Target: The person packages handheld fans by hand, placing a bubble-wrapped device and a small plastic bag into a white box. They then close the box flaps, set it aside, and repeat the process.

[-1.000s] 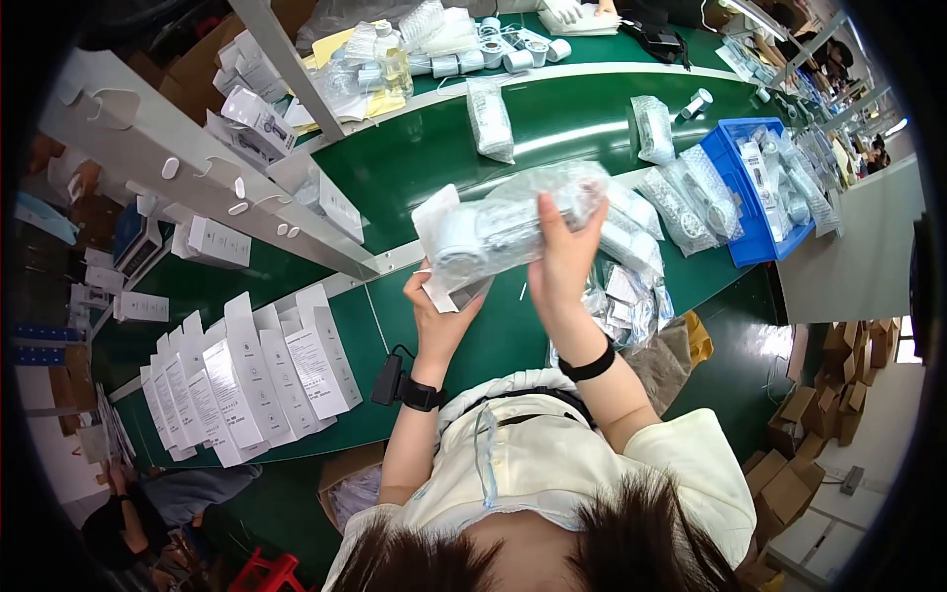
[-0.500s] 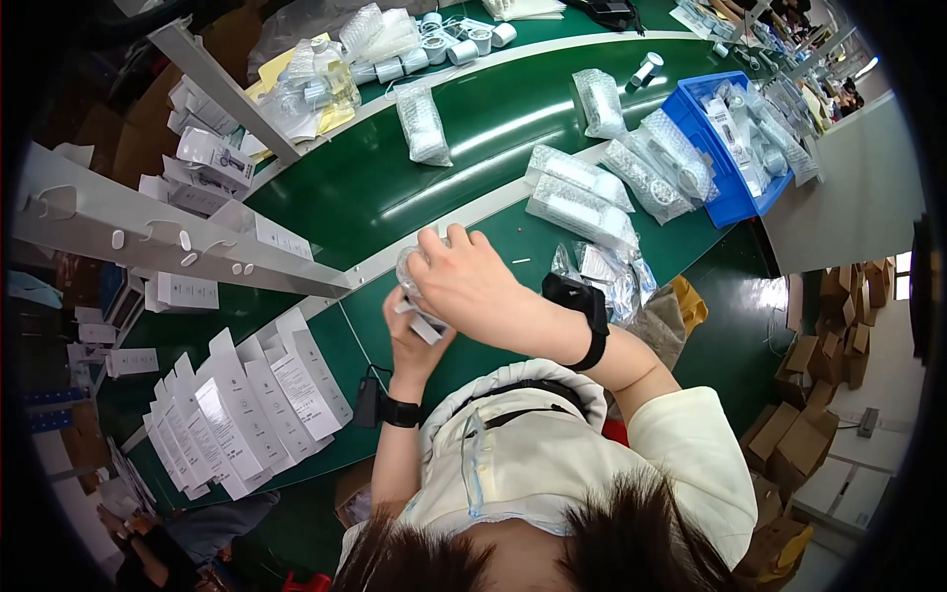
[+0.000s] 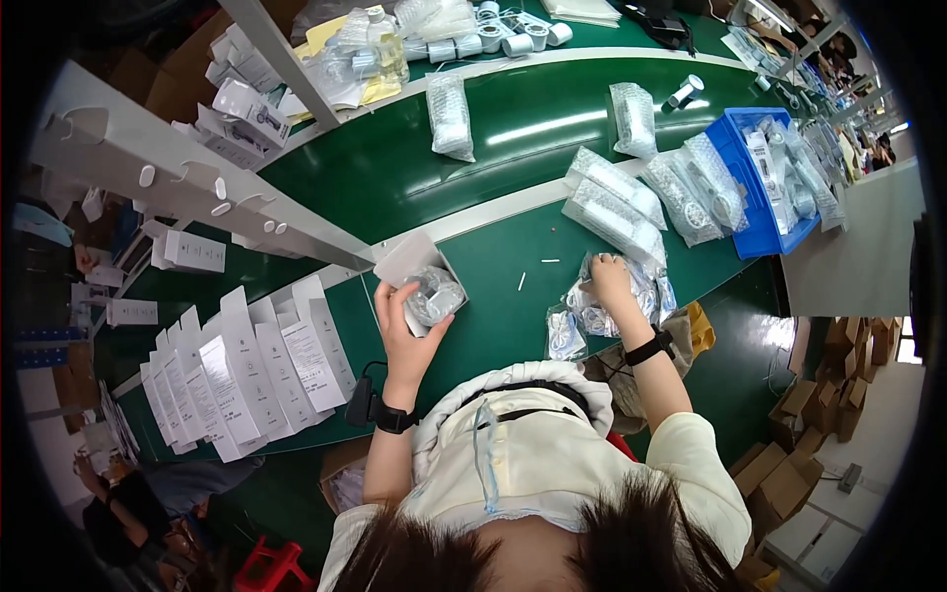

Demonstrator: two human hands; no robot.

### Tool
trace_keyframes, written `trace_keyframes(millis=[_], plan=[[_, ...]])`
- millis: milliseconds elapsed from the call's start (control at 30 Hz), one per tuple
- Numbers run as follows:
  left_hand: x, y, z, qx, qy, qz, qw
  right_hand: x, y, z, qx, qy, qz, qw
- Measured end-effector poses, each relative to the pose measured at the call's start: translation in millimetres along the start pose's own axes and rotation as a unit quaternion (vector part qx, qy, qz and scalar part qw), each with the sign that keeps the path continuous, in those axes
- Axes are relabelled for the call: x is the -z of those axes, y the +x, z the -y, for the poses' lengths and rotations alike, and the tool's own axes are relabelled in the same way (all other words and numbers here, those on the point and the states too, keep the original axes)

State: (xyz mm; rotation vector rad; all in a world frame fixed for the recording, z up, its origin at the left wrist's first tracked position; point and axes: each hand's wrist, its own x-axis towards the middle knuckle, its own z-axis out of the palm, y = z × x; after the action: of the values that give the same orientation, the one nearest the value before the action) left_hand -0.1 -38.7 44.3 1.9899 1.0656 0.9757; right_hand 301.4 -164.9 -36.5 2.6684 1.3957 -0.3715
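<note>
My left hand (image 3: 408, 347) is wrapped round an open white carton (image 3: 456, 279), thumb on one side and fingers on the other. Its flap stands up at the far side. Inside the carton sits a bubble-wrapped item (image 3: 434, 294), whose contents I cannot make out. Over to the right, my right hand (image 3: 610, 281) has its fingers bunched on a pile of small clear plastic bags (image 3: 597, 321) with white cables in them. Its fingertips are partly hidden among the bags. One bag (image 3: 564, 335) lies at the pile's near left edge.
Several upright white cartons (image 3: 237, 365) stand in a row at left. Bubble-wrapped packages (image 3: 617, 222) lie beyond my right hand, beside a blue bin (image 3: 740, 148) of wrapped parts. A grey metal post (image 3: 197, 168) crosses the left side. Further packages (image 3: 451, 118) lie on the green surface beyond.
My right hand has left the carton and moved right, onto the bag pile. The carton now shows its open top with the bubble-wrapped item inside. The whole view has shifted somewhat.
</note>
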Motion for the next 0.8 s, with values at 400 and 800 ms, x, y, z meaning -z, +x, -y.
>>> trace_keyframes(millis=[400,800], plan=[[12,21,-2,0.158,-0.001,-0.047,0.986,118,-22,102,0.299,0.643,-0.154,0.688],[10,21,14,0.19,-0.155,-0.009,0.969,122,-4,178,0.741,0.115,-0.151,0.644]])
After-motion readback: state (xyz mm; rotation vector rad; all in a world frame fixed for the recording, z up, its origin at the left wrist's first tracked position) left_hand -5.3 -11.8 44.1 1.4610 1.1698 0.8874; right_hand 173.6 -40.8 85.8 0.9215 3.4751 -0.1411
